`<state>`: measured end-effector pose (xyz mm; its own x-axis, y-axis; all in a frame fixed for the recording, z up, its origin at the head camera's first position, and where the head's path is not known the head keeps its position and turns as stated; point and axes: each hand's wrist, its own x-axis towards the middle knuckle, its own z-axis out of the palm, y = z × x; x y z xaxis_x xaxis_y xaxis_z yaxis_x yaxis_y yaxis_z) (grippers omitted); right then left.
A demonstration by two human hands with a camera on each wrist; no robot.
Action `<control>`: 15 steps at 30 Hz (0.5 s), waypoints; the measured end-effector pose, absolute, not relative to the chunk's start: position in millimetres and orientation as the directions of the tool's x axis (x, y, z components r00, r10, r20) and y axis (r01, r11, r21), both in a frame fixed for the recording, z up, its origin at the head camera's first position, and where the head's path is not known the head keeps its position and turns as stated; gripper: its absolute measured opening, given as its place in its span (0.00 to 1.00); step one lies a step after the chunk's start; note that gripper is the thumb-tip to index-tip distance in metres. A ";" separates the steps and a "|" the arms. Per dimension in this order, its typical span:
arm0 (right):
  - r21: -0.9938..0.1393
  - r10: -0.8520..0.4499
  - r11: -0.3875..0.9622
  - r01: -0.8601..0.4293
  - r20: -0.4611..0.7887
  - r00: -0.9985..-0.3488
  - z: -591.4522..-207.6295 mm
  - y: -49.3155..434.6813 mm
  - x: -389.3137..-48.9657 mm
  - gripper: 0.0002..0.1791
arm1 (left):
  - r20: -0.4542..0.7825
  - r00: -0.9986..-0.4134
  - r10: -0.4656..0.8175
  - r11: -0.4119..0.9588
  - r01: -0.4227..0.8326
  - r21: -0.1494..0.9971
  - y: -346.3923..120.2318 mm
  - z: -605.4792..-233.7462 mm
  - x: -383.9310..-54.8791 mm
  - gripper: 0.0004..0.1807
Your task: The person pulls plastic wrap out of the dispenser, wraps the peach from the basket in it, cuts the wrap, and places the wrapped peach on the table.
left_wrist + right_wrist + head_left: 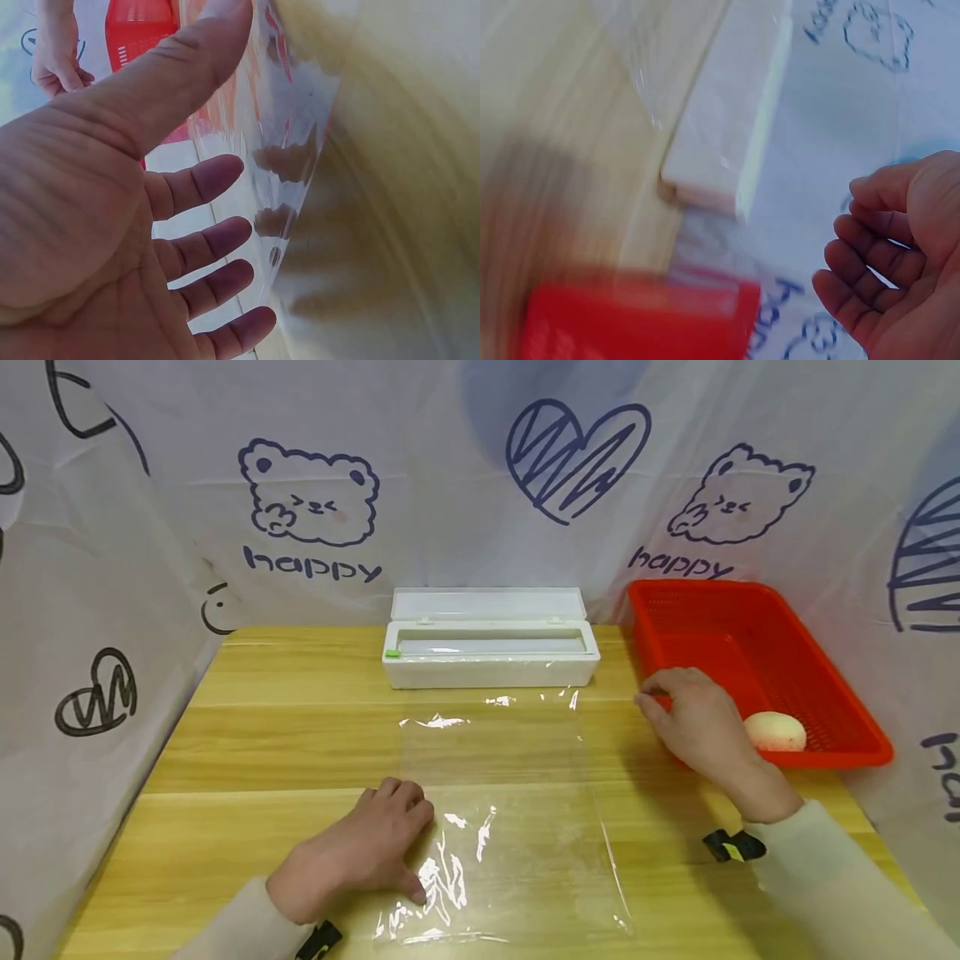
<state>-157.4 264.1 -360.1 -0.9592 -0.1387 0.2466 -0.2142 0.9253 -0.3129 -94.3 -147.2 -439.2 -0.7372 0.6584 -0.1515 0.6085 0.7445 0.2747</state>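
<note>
A sheet of clear plastic wrap [517, 827] lies spread over the table, running from the white wrap dispenser [491, 670] toward the front edge. At the sheet's left edge my left hand [367, 852] has its thumb and fingertips right at the film; in the left wrist view its fingers are spread and relaxed, with nothing in the palm. My right hand [697, 722] hovers by the near left rim of the red basket [832, 693], fingers loosely bent and holding nothing. Inside that basket, in the near corner, sits a pale peach-like fruit [776, 732] with a pinkish underside.
The dispenser's lid [487, 604] stands raised at the back, and a small green slider [392, 653] sits on its left front edge. A white cloth [450, 460] with drawn bears and hearts hangs behind and beside the wooden table [247, 718].
</note>
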 end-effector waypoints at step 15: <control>-0.277 0.106 0.956 0.098 0.011 -0.994 -345.0 373.1 -177.7 0.19 | -0.161 -0.744 0.648 0.750 0.589 0.300 -147.8 -440.4 -84.7 0.44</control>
